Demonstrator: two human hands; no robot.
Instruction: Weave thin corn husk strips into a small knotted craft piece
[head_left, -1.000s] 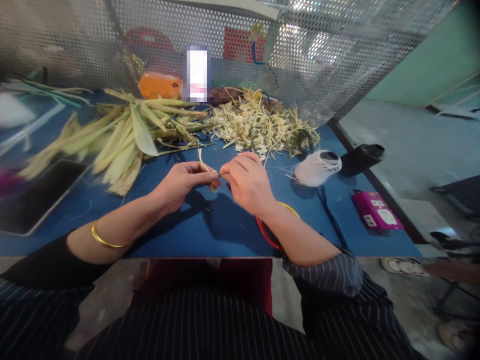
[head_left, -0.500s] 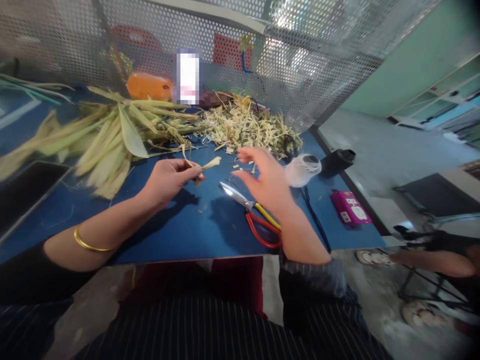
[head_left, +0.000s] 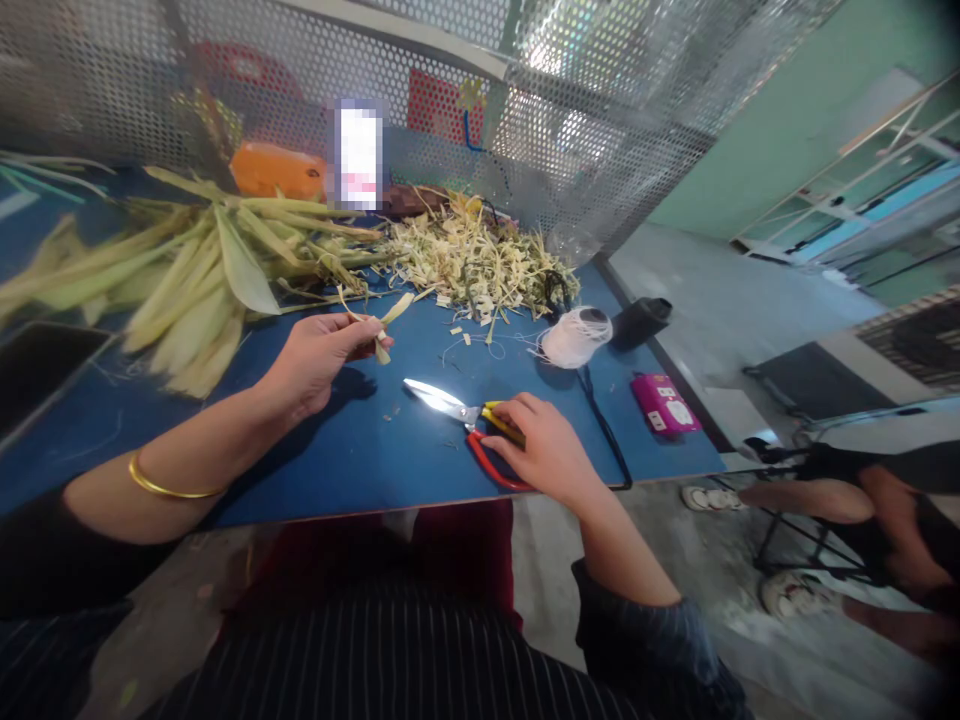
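Between its thumb and fingers, my left hand (head_left: pixel 322 355) pinches a small folded piece of corn husk (head_left: pixel 394 313) above the table. My right hand (head_left: pixel 546 445) is closed over the handles of a pair of scissors (head_left: pixel 439 398), one handle yellow and one red. The scissors' blades lie together and point left, toward my left hand. Behind my left hand spreads a bundle of long dried corn husks (head_left: pixel 191 280). A heap of cut husk scraps (head_left: pixel 480 255) lies farther back. Loose white thread trails from a spool of white thread (head_left: pixel 576 338).
On the blue table (head_left: pixel 330 470), a dark spool (head_left: pixel 643 322) and a magenta box (head_left: pixel 664 405) stand at the right. A black strap (head_left: pixel 604 425) runs near them. An orange packet (head_left: pixel 276 172) sits by the perforated metal screen (head_left: pixel 559 130). Another person's leg (head_left: pixel 810 498) shows at right.
My right hand has come down from above the table onto the scissors' handles, and the scissors have turned flatter. My left hand still pinches the husk piece. The view has shifted slightly right.
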